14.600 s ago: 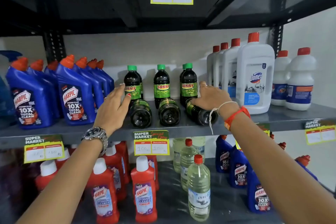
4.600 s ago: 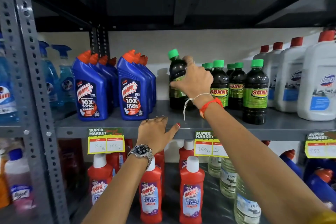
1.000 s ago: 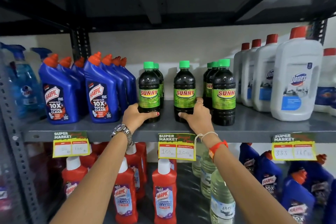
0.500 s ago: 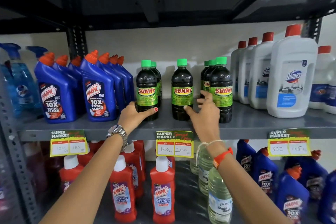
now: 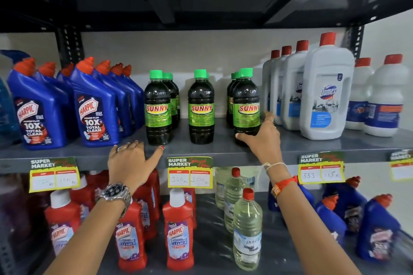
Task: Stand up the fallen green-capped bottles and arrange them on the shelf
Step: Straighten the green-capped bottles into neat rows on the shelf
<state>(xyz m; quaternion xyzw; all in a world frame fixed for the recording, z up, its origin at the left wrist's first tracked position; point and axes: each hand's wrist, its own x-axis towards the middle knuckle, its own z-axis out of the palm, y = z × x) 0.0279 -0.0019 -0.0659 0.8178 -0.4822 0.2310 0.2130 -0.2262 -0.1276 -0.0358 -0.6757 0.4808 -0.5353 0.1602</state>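
Several dark green-capped Sunny bottles stand upright in three rows on the grey middle shelf (image 5: 312,144). The left front bottle (image 5: 157,107), the middle front bottle (image 5: 201,107) and the right front bottle (image 5: 245,105) face forward, with more bottles behind them. My left hand (image 5: 131,163) rests at the shelf's front edge, fingers spread, thumb tip just below the left front bottle's base, holding nothing. My right hand (image 5: 261,138) wraps around the base of the right front bottle, thumb in front and fingers behind it.
Blue Harpic bottles (image 5: 93,107) stand left of the green-capped ones, white Domex bottles (image 5: 324,96) to the right. Price tags (image 5: 190,172) hang on the shelf edge. On the lower shelf stand red Harpic bottles (image 5: 177,234), clear liquid bottles (image 5: 247,230) and more blue bottles (image 5: 380,230).
My right hand has moved from the middle front bottle to the base of the right front bottle. My left hand has slipped off the left front bottle onto the shelf edge.
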